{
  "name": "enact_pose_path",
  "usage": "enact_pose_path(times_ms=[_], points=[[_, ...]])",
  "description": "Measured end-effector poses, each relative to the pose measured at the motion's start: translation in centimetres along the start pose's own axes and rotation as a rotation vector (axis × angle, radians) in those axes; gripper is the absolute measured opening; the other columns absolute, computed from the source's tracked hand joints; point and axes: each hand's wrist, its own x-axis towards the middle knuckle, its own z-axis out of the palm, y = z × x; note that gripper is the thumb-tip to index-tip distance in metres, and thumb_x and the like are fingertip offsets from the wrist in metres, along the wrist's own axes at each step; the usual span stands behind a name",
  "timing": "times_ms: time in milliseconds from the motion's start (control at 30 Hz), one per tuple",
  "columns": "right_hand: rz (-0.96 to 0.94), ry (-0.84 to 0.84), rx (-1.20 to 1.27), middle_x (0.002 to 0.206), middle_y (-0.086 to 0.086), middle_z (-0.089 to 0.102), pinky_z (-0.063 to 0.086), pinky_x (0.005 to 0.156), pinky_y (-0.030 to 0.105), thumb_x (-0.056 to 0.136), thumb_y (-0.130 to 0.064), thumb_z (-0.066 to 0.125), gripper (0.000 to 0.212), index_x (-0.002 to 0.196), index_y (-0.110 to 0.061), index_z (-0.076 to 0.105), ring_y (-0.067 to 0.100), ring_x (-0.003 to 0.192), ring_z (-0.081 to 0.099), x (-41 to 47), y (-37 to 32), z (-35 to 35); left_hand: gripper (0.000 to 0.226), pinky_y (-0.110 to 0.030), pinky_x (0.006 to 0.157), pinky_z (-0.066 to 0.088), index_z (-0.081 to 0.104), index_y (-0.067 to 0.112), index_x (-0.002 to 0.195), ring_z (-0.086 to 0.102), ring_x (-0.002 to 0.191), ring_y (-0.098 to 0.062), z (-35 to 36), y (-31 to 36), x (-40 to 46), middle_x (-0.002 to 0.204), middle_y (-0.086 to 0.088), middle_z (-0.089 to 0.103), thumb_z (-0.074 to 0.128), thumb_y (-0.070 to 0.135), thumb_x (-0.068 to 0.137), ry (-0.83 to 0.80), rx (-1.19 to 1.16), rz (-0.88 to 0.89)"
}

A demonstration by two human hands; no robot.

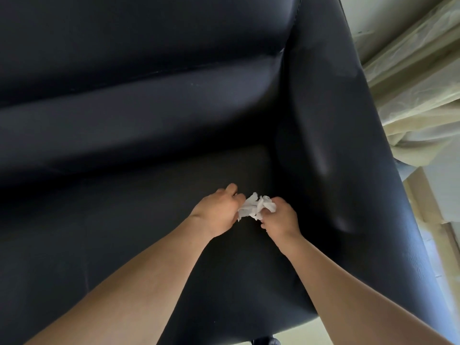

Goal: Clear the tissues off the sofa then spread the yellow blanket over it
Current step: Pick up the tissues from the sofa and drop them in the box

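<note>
While both arms reach over the black leather sofa (149, 120) seat, the left hand (219, 212) curls its grip on the left edge of a crumpled white tissue (256, 207). The tissue sits between the two hands, just above the seat cushion. The right hand (281, 220) pinches its right side. Pale curtains (418, 95) hang beyond the armrest.

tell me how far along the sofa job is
Done: nothing clearly finished. In hand: the left hand and the right hand both grip crumpled white tissue over the black sofa seat. Left: removing it, then spreading the yellow blanket, which is not in view.
</note>
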Motion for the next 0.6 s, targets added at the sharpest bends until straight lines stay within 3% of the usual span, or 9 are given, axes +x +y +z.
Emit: enact_pose_path(times_ms=[100, 300, 400, 467, 600], points=[[0.033, -0.019, 0.032, 0.092, 0.006, 0.067, 0.058, 0.075, 0.042, 0.089, -0.011, 0.053, 0.015, 0.1, -0.016, 0.062, 0.023, 0.08, 0.067, -0.7, -0.2, -0.3, 0.026, -0.033, 0.067, 0.041, 0.055, 0.012, 0.119, 0.056, 0.096, -0.025, -0.5, -0.2, -0.4, 0.117, -0.005, 0.047, 0.055, 0.022, 0.095, -0.023, -0.037, -0.079], [0.155, -0.094, 0.026, 0.083, 0.001, 0.069, 0.046, 0.05, 0.023, 0.082, -0.007, 0.044, 0.026, 0.094, -0.024, 0.061, 0.012, 0.058, 0.059, -3.9, -2.5, -1.9, 0.01, -0.027, 0.055, 0.036, 0.051, 0.02, 0.089, 0.056, 0.074, -0.015, -3.5, -0.7, -3.5, 0.09, 0.002, 0.056, 0.06, 0.024, 0.091, 0.029, -0.243, -0.378], [0.141, -0.146, 0.023, 0.094, -0.001, 0.073, 0.052, 0.056, 0.028, 0.069, -0.005, 0.042, 0.024, 0.077, -0.019, 0.059, 0.013, 0.067, 0.067, -7.3, -4.0, -3.8, 0.01, -0.029, 0.051, 0.041, 0.05, 0.02, 0.085, 0.063, 0.068, -0.02, -6.4, 0.6, -6.1, 0.082, 0.0, 0.06, 0.06, 0.019, 0.086, 0.055, -0.344, -0.486], [0.127, -0.146, 0.063, 0.097, -0.005, 0.072, 0.055, 0.066, 0.035, 0.067, 0.0, 0.044, 0.024, 0.078, -0.014, 0.061, 0.019, 0.08, 0.071, -10.0, -5.1, -5.6, 0.01, -0.03, 0.052, 0.045, 0.05, 0.02, 0.084, 0.065, 0.066, -0.02, -8.5, 2.3, -7.9, 0.079, 0.0, 0.062, 0.06, 0.017, 0.085, 0.069, -0.409, -0.515], [0.073, -0.101, 0.127, 0.09, -0.009, 0.071, 0.051, 0.066, 0.033, 0.075, 0.003, 0.046, 0.027, 0.083, -0.014, 0.065, 0.019, 0.064, 0.059, -15.3, -6.9, -9.7, 0.005, -0.03, 0.051, 0.047, 0.055, 0.019, 0.087, 0.064, 0.061, -0.015, -12.4, 6.7, -10.7, 0.08, 0.004, 0.061, 0.059, 0.017, 0.086, 0.107, -0.51, -0.514]])
